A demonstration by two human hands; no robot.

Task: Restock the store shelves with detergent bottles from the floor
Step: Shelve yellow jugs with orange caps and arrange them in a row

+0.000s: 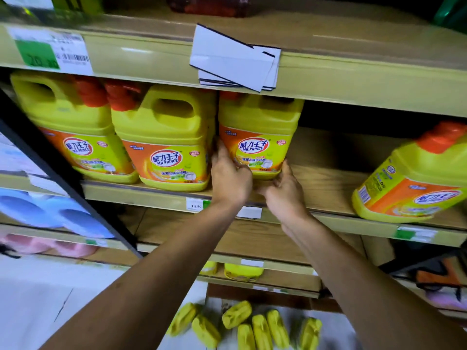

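We see a yellow plastic detergent jug (pixel 257 137) with an orange label standing upright on the pale wooden shelf (pixel 328 178), its top tucked under the shelf board above. Our left hand (pixel 231 178) grips its lower left side, fingers (pixel 220 154) curled into the narrow gap beside the neighbouring jug, thumb on the label. Our right hand (pixel 285 192) holds the lower right corner, its fingers curled against the base. Two matching yellow jugs (pixel 164 140) with red-orange caps stand just to its left, side by side. Well apart to the right, a fourth jug (pixel 414 178) leans tilted on the same shelf. Down on the white floor (pixel 50 299) lie several small yellow bottles (pixel 261 332).
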